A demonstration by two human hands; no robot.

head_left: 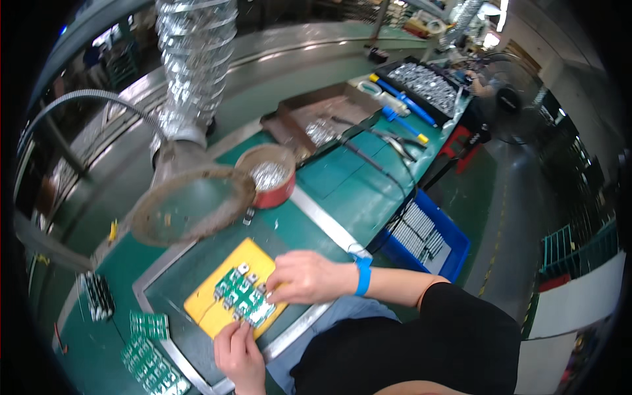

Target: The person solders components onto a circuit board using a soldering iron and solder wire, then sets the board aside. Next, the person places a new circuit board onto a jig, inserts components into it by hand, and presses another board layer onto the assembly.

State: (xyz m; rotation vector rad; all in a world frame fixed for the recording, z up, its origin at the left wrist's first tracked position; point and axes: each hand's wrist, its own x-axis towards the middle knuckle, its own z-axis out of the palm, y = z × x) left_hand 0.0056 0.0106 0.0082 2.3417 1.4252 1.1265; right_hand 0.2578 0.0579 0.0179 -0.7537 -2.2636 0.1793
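A yellow block lies on the green mat in front of me, turned at an angle. On it rests a green circuit board panel with several silvery metal parts along its edges. My left hand is at the panel's near corner, its fingers closed together against the edge. From the right reaches my right hand, with a blue band at the wrist. Its fingers are bent and pinched over the panel's right edge; what they hold is hidden or too small to name.
More circuit board panels lie at the lower left. Above the work hangs a round fume hood on a foil duct. Behind stand a red-sided tub of small metal parts and a brown tray. A blue bin sits right of the table.
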